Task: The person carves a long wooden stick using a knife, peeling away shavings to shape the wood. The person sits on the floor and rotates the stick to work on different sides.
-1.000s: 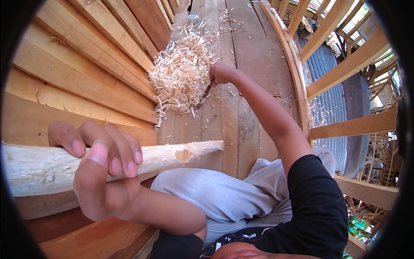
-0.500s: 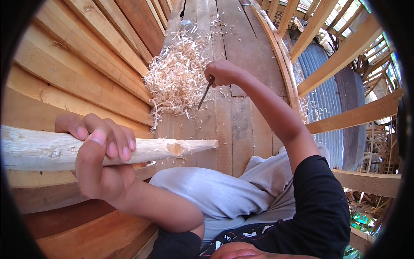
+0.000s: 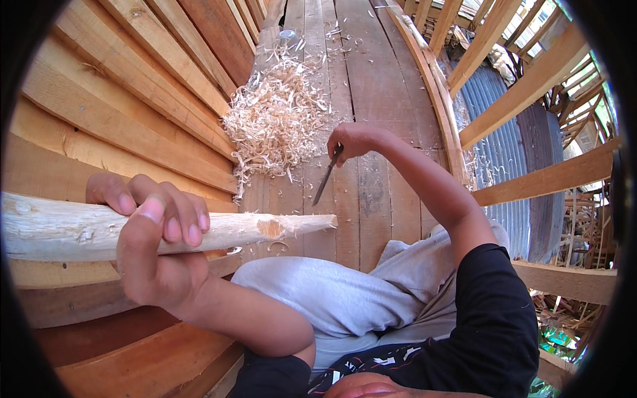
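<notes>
A pale, peeled wooden pole (image 3: 245, 227) reaches in from the left edge, its tapered end pointing right over my lap. My left hand (image 3: 162, 225) is wrapped round it, thumb and fingers closed. A bare, darker patch shows on the pole near its narrow end. Beyond the tip, my right hand (image 3: 352, 142) is closed round the handle of a knife (image 3: 324, 180). The dark blade slants down to the left, its point a little above the pole's tapered end and apart from it.
Curly wood shavings (image 3: 275, 119) lie heaped on the plank floor (image 3: 371, 79). Behind them sits a small clear container (image 3: 287, 38). Wooden boards (image 3: 119, 99) wall the left side. A timber railing (image 3: 541, 176) runs along the right, with corrugated metal sheet (image 3: 494, 132) beyond it.
My right hand has brought the knife nearer, down and slightly right, closer to the pole's tip. My left hand and the pole have hardly moved.
</notes>
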A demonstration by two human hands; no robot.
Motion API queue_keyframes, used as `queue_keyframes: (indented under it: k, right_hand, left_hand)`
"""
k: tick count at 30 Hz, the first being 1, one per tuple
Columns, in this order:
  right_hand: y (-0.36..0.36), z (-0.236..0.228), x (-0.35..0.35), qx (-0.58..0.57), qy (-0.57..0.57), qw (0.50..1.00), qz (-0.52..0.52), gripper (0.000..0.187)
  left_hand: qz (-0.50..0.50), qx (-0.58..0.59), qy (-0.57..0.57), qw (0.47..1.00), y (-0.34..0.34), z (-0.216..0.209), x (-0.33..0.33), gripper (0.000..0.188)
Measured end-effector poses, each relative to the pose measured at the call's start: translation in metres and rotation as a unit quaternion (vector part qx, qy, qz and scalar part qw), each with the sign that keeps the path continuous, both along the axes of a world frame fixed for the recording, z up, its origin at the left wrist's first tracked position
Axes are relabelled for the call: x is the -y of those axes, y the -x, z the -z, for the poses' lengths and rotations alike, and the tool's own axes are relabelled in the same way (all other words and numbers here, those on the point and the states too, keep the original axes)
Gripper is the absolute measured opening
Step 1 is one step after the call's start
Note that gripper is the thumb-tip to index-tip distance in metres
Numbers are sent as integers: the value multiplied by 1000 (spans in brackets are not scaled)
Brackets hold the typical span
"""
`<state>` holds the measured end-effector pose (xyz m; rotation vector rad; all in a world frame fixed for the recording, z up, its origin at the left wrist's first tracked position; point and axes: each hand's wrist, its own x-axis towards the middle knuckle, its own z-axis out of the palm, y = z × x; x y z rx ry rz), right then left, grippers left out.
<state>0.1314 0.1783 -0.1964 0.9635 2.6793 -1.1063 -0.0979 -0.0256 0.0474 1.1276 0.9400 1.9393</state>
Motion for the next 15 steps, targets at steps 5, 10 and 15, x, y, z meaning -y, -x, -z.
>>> queue_keyframes:
  k: [5,10,15]
  right_hand:
    - [-3,57,1,-32,-80,994,73,27]
    - [-4,60,-14,-58,-128,979,146,26]
    - [-11,31,-9,-3,-17,999,38,25]
  left_hand:
    - [7,-3,1,1000,-1,0,-2,21]
    - [18,-17,-3,1000,1,1,-2,21]
    - [17,-14,-2,1000,1,2,-1,20]
